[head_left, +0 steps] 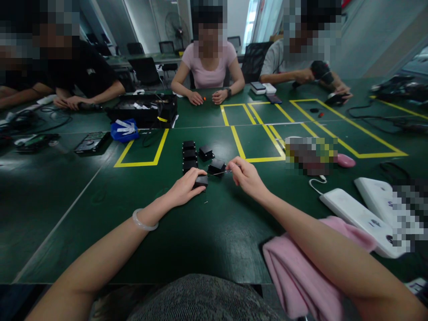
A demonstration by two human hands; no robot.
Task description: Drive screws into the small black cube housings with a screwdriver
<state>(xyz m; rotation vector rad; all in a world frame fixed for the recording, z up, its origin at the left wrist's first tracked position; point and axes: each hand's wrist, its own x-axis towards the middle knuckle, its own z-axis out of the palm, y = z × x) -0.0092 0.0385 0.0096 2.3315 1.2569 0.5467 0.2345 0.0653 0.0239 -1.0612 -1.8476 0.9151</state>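
On the green table, my left hand (187,185) grips a small black box (201,181) between thumb and fingers. My right hand (246,176) pinches a slim screwdriver (219,173), its thin metal shaft pointing left to the box; whether the tip touches is too small to tell. Just beyond my left hand, several similar black boxes (189,154) stand in a column, small shiny bits along their sides. Two more lie loose: one black box (206,153) beside the column, another (217,166) right behind the shaft. A tiny screw (205,202) lies in front of my left hand.
Yellow tape (264,159) marks rectangles on the table. A pink cloth (284,263) hangs over the near edge under my right forearm. White power banks (361,218) and a pink mouse-shaped object (345,160) lie right. A black bin (143,109) and a blue pouch (124,130) stand left. People sit opposite.
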